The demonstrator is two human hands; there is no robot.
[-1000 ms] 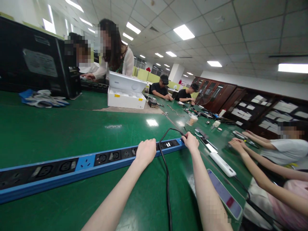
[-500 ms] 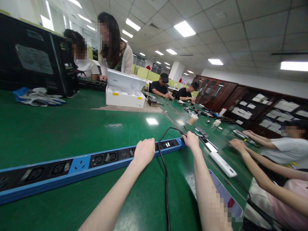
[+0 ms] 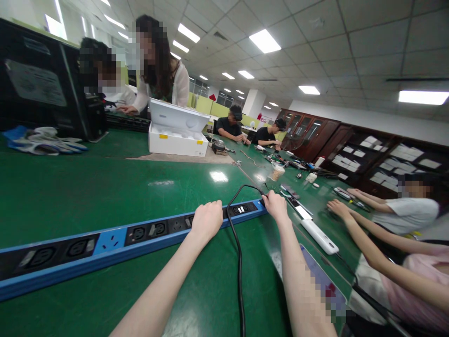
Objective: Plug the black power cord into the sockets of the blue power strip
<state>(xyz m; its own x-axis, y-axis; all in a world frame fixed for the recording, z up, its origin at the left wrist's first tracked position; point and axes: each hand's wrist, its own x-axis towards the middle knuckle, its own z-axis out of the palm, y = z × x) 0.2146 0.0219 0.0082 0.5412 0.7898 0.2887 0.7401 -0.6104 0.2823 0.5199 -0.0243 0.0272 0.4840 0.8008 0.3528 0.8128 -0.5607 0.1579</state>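
Note:
A long blue and black power strip (image 3: pixel 111 240) lies slantwise on the green tabletop, its sockets facing up. My left hand (image 3: pixel 207 219) is closed over the strip, with the fingers wrapped across its far edge and covering some sockets. At the strip's right end my right hand (image 3: pixel 275 206) is closed, gripping that end beside the black power cord (image 3: pixel 240 262). The cord loops up from that end, crosses over the strip between my hands and runs down toward me. My right fingertips are partly hidden, so how they meet the cord is unclear.
A white power strip (image 3: pixel 320 236) and a phone (image 3: pixel 324 276) lie right of my forearm. Beyond stand a white box (image 3: pixel 178 144), a cup (image 3: pixel 278 172), gloves (image 3: pixel 45 140) and a black computer case (image 3: pixel 42 84). Co-workers sit at right, one hand (image 3: pixel 339 209) on the table.
The view has shifted slightly, so everything sits a bit further left. Both my hands keep their places on the strip. The standing person's hand has moved left, over the dark equipment behind the box.

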